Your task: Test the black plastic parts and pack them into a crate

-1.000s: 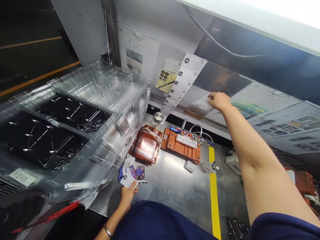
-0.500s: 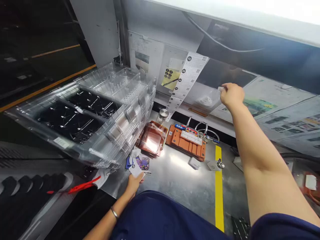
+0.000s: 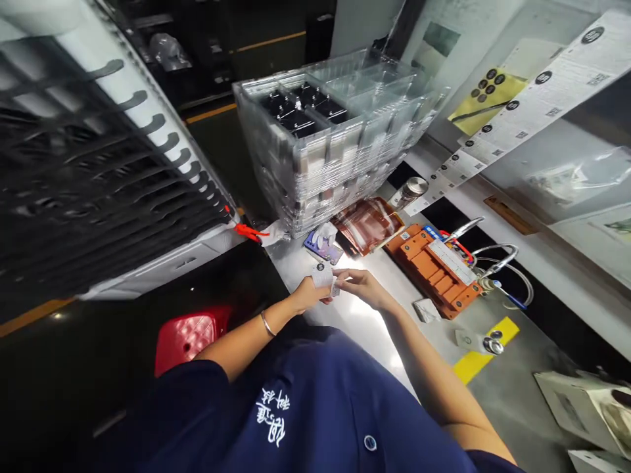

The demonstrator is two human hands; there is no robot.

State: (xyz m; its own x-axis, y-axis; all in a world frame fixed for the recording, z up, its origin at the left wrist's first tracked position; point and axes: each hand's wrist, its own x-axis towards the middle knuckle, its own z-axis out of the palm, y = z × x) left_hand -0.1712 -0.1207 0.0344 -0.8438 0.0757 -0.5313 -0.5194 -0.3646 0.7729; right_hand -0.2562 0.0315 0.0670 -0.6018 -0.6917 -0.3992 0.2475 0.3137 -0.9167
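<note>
A small white paper label (image 3: 323, 274) with a round black mark is held in front of my body. My left hand (image 3: 306, 294) is closed on its lower left part. From the right, my right hand (image 3: 362, 285) pinches at the label's right edge, its fingertips close to those of my left hand. Just beyond the hands, a purple patterned phone (image 3: 331, 252) lies on the metal table (image 3: 362, 322), with a crumpled white piece (image 3: 324, 234) on it.
Stacked clear plastic trays (image 3: 320, 157) stand beyond the hands. Orange fixture (image 3: 434, 269), reddish-brown sheets (image 3: 369, 223) and a lidded jar (image 3: 411, 190) are on the table. A label strip (image 3: 527, 108) hangs at right; a red stool (image 3: 185, 338) stands left.
My right hand has come down from the wall panel to the label beside my left hand. The view has swung left, bringing the red stool into sight.
</note>
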